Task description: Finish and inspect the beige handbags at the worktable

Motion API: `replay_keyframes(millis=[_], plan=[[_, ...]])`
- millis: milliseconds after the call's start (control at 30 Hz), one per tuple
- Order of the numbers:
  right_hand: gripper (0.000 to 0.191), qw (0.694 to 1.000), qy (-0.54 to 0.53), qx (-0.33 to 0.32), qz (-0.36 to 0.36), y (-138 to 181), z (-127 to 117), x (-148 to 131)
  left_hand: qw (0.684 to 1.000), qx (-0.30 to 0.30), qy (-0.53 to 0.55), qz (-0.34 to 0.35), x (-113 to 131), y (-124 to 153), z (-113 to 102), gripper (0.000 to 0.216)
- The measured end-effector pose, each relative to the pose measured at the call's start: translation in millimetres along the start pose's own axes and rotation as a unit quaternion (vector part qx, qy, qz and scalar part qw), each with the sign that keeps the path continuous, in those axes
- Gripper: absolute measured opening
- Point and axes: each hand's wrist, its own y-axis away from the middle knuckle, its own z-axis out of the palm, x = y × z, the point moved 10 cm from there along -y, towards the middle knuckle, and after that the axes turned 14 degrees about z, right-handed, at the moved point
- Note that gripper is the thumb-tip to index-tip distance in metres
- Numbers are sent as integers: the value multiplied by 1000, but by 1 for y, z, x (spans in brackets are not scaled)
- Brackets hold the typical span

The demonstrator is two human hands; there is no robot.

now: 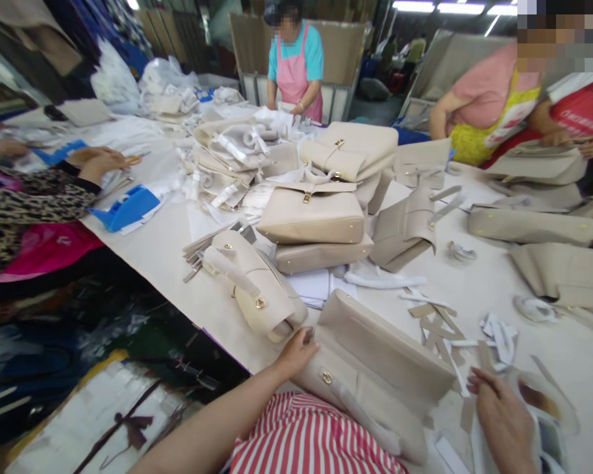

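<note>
From where I stand, the person wears a red-and-white striped fabric top [306, 438], its narrow stripes fanning over soft folds just below the left hand [296, 352] and well to the side of the right hand [504, 421]. Behind each hand the wrist and forearm are bare, unsleeved.

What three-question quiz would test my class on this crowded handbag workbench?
1. True or false: the wearer's left hand touches the flat beige leather handbag lying nearest the red-striped shirt.
2. Where does the blue plastic tool lie? A: near the table's left edge; B: inside a cardboard box; C: on the floor.
3. What colour is the apron on the person at the table's far end?
Key: 1 true; 2 A; 3 pink.
</note>
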Motion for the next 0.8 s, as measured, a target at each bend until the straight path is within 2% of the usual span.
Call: replay_keyframes(millis=[67,133,200,267,367,433,567,633,700,800], plan=[[31,998,-32,0,46,5,-8,28,999,1,-7,-33,-9,16,-3,42],[29,995,-54,-3,85,11,-9,44,999,-1,-15,-45,-10,28,-6,39],[25,985,-111,-25,129,19,-3,51,999,2,-27,-44,-3,34,-9,35],[23,961,-212,-67,168,26,12,52,998,15,-46,-33,11,37,-15,33],[25,914,-346,-134,162,41,35,35,997,25,-70,8,44,36,-20,34],[30,901,-371,-185,125,58,47,12,997,7,-69,37,72,33,-14,32],[39,892,-336,-300,36,111,59,-43,995,-66,-22,72,128,27,20,24],[40,892,-312,-326,7,132,57,-62,990,-106,-2,89,149,28,40,23],[38,898,-296,-326,-12,140,53,-70,986,-133,-3,98,160,30,57,23],[34,909,-290,-299,-20,132,44,-65,984,-150,-19,94,152,38,71,24]])
